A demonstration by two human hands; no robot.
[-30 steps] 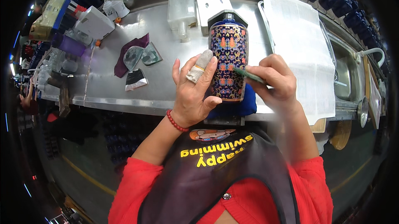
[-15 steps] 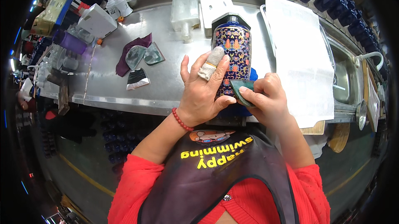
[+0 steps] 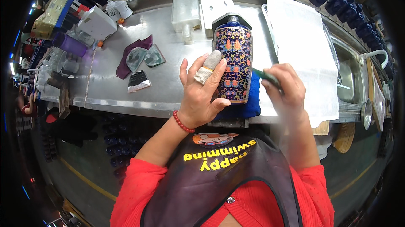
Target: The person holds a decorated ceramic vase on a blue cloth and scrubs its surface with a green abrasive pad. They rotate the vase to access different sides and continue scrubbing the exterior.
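Observation:
A dark blue bottle [image 3: 239, 60] with a colourful floral pattern lies on the bench, its neck pointing away from me. My left hand [image 3: 197, 94] rests along its left side with the fingers spread; a grey cloth finger cover [image 3: 212, 61] is on one finger. To the right of the bottle, my right hand [image 3: 289, 87] grips a thin green scraper [image 3: 268, 77], whose tip is close to the bottle's right edge. Under and beside the bottle shows a blue cloth [image 3: 254, 96]. Behind its neck stands a dark angular rim [image 3: 219, 21].
Left of the bottle are green scraper pieces [image 3: 155, 56] and a purple cloth [image 3: 125, 66] on the steel bench [image 3: 110, 88]. A clear bottle [image 3: 184, 10] and a white block [image 3: 216, 1] lie behind. White paper [image 3: 299, 62] and a sink [image 3: 349, 81] are on the right.
My right hand has moved right and slightly up, lifting the scraper off the bottle's lower right part. The left hand stays at the bottle's left side, shifted slightly left.

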